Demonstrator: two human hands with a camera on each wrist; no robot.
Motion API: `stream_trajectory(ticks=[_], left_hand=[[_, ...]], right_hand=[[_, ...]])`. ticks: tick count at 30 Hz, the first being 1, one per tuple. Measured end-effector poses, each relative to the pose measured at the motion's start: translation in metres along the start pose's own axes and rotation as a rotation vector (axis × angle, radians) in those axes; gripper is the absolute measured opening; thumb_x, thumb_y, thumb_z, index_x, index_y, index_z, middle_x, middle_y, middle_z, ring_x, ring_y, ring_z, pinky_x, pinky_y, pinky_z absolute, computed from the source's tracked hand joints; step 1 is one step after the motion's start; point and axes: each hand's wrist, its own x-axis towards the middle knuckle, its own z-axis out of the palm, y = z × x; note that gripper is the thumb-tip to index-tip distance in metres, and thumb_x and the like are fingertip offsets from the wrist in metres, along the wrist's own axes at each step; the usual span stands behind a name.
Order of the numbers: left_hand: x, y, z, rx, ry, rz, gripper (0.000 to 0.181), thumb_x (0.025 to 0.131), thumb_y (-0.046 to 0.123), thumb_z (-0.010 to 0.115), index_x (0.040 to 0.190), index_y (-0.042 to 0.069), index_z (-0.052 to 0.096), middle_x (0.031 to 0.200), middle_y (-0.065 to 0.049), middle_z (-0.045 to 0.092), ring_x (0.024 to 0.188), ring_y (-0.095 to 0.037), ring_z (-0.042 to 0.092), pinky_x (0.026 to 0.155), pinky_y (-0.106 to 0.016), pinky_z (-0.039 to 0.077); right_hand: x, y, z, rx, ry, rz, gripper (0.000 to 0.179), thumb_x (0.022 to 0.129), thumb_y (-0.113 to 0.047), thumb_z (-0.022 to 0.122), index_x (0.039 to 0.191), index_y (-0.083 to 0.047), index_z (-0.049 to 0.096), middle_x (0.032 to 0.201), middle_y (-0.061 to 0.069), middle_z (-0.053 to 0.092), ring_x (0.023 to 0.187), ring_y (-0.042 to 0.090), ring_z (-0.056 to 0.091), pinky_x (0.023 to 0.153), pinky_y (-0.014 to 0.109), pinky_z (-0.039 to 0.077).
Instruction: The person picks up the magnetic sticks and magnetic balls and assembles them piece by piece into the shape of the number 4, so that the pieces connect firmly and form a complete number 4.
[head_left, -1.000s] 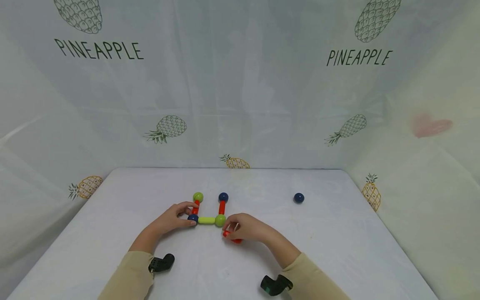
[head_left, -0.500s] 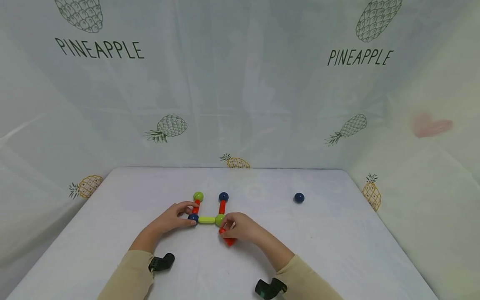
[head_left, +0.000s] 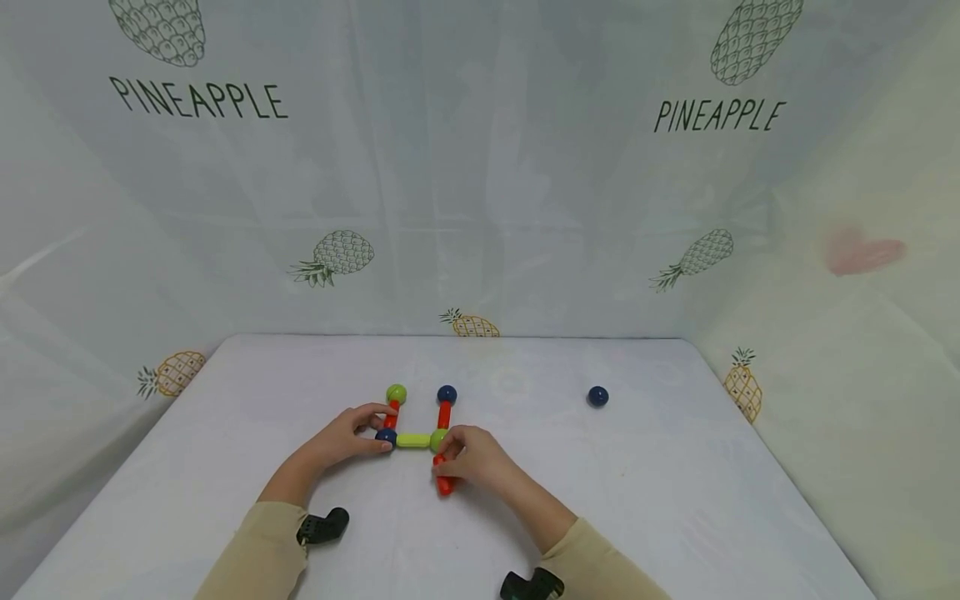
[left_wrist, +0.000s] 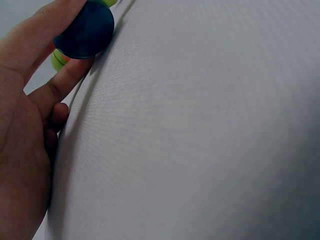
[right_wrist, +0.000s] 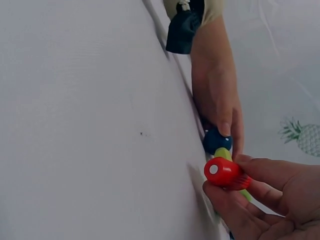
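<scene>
A U-shaped figure of balls and rods lies on the white table. Its base is a yellow-green rod (head_left: 413, 440) between a dark blue ball (head_left: 386, 437) and a green ball (head_left: 438, 439). Two red rods run back from these, ending in another green ball (head_left: 397, 394) and another blue ball (head_left: 447, 394). My left hand (head_left: 347, 437) holds the near blue ball between thumb and fingers, its index finger at the left red rod (head_left: 393, 409). My right hand (head_left: 477, 458) pinches a third red rod (right_wrist: 226, 172) just in front of the green ball; whether they touch is hidden.
A loose dark blue ball (head_left: 597, 397) lies at the back right of the white table (head_left: 675, 467). Behind stands a pale curtain (head_left: 495, 167) with pineapple prints. Dark wrist cameras sit at both sleeves.
My right hand has moved left with the red rod and turned it from sideways to nearly in line with the right arm of the U. The left hand has stayed in place.
</scene>
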Motion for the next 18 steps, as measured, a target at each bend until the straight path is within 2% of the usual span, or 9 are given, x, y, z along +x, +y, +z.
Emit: stream_trajectory(ticks=[9,18], left_hand=[[-0.0012,0.0001,0.0014,-0.007,0.014,-0.037,0.054,0.080,0.030,0.081,0.127,0.015,0.059,0.103,-0.001,0.058,0.112,-0.032,0.048,0.101,-0.061,0.031],[-0.0003,-0.0009,0.0008,-0.019,0.009,-0.025,0.053,0.081,0.030,0.081,0.127,0.015,0.060,0.102,-0.002,0.058,0.109,-0.030,0.048,0.100,-0.059,0.032]], right_hand=[[0.0015,0.0017,0.0062,0.023,0.068,-0.017,0.023,0.078,-0.010,0.082,0.089,-0.009,0.062,0.073,0.002,0.058,0.059,0.014,0.057,0.054,0.025,0.047],[0.0018,0.0030,0.0107,0.069,0.106,-0.015,0.026,0.077,-0.006,0.082,0.089,-0.006,0.059,0.072,0.004,0.057,0.055,0.014,0.058,0.054,0.025,0.050]])
